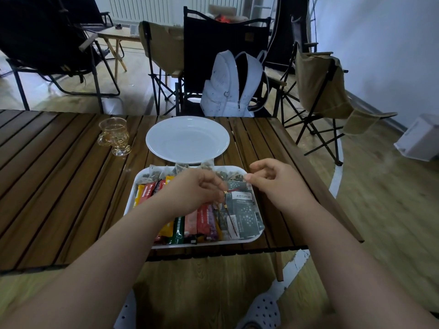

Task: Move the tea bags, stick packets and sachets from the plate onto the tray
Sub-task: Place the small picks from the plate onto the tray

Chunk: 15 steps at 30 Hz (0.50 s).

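Two hands hover over the packed tray (133, 205), the left hand (199, 188) pinching a featherlight tea bag's string tag (225, 192), the right hand (273, 179) loosely curled and empty; the plate (187, 138) at twelve o'clock sits bare.

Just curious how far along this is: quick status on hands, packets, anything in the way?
Left hand and right hand over tray, grip unclear. Plate empty; packets on tray. Nothing obstructing.

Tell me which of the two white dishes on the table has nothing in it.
The round white plate, farther from the person, beside the glass cup. It is bare, while the rectangular tray under the hands is packed with stick packets, sachets and tea bags.
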Each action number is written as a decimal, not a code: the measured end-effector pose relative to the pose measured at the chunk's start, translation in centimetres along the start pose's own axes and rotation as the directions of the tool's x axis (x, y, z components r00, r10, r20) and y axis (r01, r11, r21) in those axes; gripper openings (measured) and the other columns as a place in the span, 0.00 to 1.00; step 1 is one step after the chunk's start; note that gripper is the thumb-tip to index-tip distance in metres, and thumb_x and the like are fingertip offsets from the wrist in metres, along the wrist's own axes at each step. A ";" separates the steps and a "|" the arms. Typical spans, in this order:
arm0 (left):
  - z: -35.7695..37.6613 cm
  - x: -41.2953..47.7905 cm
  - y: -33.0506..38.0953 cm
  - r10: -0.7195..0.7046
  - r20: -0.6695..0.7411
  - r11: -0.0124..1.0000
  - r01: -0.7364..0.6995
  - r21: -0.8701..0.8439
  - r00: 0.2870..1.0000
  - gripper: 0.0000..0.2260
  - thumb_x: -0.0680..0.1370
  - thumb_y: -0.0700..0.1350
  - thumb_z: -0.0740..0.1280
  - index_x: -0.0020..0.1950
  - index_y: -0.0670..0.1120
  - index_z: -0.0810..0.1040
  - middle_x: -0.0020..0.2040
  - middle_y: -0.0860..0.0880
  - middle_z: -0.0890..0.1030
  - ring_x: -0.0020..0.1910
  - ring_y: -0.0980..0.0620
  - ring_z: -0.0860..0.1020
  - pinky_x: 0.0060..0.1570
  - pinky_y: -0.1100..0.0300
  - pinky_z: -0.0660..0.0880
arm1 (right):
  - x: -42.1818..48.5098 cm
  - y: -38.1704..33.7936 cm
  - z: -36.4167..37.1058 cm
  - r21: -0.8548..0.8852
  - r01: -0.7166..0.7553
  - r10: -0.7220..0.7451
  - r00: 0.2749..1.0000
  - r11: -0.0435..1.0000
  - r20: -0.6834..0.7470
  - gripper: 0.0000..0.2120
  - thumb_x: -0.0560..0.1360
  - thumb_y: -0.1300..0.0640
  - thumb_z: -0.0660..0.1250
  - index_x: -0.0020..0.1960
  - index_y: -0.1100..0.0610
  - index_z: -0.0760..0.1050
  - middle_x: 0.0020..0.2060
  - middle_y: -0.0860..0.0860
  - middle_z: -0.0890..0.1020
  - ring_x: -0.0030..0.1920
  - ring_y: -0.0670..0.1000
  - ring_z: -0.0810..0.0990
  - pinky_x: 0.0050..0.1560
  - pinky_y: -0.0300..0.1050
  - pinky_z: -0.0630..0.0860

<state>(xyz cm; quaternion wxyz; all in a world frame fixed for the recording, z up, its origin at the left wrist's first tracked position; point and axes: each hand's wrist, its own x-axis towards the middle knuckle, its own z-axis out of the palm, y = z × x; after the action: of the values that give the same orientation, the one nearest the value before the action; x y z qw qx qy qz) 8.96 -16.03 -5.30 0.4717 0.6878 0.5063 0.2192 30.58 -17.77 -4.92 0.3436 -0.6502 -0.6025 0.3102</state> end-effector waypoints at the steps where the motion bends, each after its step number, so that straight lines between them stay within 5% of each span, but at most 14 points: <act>1: 0.0 0.0 0.0 0.010 -0.013 1.000 -0.010 0.018 1.000 0.04 0.78 0.43 0.71 0.49 0.51 0.84 0.43 0.54 0.87 0.44 0.60 0.84 0.50 0.60 0.79 | 0.0 0.0 -0.2 -0.027 0.011 -0.011 1.000 1.000 0.009 0.09 0.76 0.51 0.73 0.56 0.49 0.81 0.43 0.46 0.85 0.46 0.43 0.81 0.44 0.41 0.75; 4: 0.2 -0.1 0.2 0.029 -0.019 0.999 -0.029 0.030 0.999 0.04 0.78 0.44 0.71 0.49 0.52 0.85 0.43 0.55 0.87 0.43 0.62 0.84 0.46 0.63 0.77 | -0.4 -0.2 -0.4 -0.120 0.047 -0.028 0.988 0.992 0.150 0.02 0.75 0.53 0.75 0.47 0.47 0.86 0.42 0.44 0.86 0.46 0.43 0.83 0.48 0.42 0.78; 7: 0.4 -0.1 0.4 0.049 -0.035 0.999 -0.049 0.017 0.998 0.03 0.78 0.45 0.72 0.51 0.51 0.82 0.42 0.54 0.88 0.42 0.59 0.85 0.51 0.57 0.80 | -0.8 -0.5 -0.2 -0.172 0.042 0.008 0.960 0.984 0.280 0.02 0.75 0.53 0.75 0.45 0.48 0.87 0.40 0.43 0.86 0.45 0.43 0.83 0.46 0.41 0.79; 11: 0.6 -0.1 0.4 0.042 -0.113 0.999 -0.045 -0.027 0.993 0.06 0.79 0.46 0.71 0.54 0.51 0.78 0.37 0.55 0.87 0.41 0.48 0.86 0.49 0.48 0.83 | -0.8 -0.4 -0.3 -0.249 -0.032 0.108 0.948 0.968 0.299 0.03 0.75 0.52 0.75 0.43 0.50 0.86 0.40 0.46 0.86 0.44 0.44 0.83 0.41 0.40 0.74; 15: 0.2 0.5 -0.1 -0.009 -0.215 0.993 -0.016 -0.113 0.977 0.07 0.80 0.44 0.68 0.58 0.50 0.79 0.40 0.53 0.87 0.35 0.58 0.82 0.43 0.57 0.82 | -0.7 0.0 -0.6 -0.247 -0.248 0.312 0.911 0.937 0.269 0.07 0.76 0.57 0.74 0.42 0.59 0.84 0.33 0.49 0.82 0.32 0.45 0.76 0.35 0.39 0.71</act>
<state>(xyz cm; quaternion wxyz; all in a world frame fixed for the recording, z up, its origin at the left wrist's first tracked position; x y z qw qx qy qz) 9.26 -15.72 -5.59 0.4523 0.6327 0.5398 0.3219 31.00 -18.52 -4.55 0.1286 -0.7069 -0.5771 0.3882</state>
